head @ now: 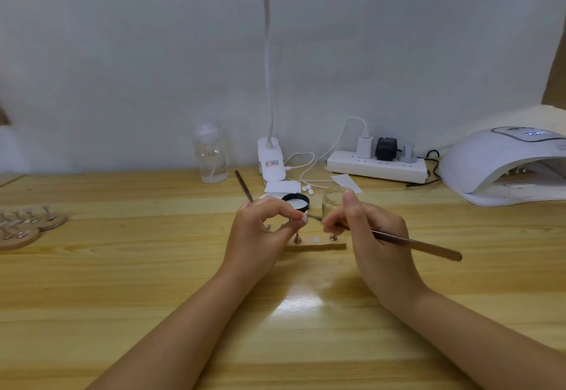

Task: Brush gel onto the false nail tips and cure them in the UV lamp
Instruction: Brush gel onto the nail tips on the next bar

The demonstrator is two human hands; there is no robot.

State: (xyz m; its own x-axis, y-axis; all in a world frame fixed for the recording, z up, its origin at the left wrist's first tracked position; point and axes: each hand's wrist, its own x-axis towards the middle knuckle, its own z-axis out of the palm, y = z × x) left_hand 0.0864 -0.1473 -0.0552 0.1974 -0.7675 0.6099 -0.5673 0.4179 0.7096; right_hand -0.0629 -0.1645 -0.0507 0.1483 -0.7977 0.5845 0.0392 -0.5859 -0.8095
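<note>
The small pale false nail tip sits pinched between the thumb and forefinger of the left hand, held just above the flat wooden holder board at the middle of the pale wooden table. The right hand is curled around a slim metal-handled gel brush, whose long axis runs from low right up toward the left, its fine end touching or all but touching the tip; the tip lies directly left of the right hand, so I judge the stroke only needs a short push leftward. On the board I count 2 metal pegs in plain sight and 1 small white disc; others may hide behind the hands. Just behind stand 1 clear glass jar and 1 black lid. The white domed UV lamp waits well apart at the right, nearer the right hand, with pegs seemingly already inside its mouth.
</note>
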